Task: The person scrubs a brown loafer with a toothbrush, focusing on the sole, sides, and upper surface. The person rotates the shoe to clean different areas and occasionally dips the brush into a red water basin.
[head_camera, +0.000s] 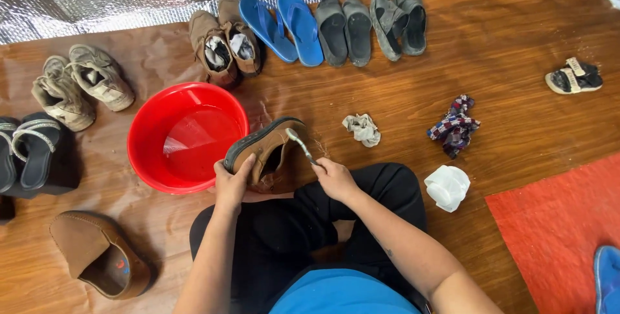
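Hands are both busy: left hand (231, 183) is wrapped around the heel of a brown shoe (265, 152), grip closed on it, tipping it on its side just right of the red basin (187, 136). Right hand (334, 178) pinches a toothbrush (300, 144), bristles touching the shoe's upper. Crumpled rag (362, 128) sits on the floor nearby, to the right.
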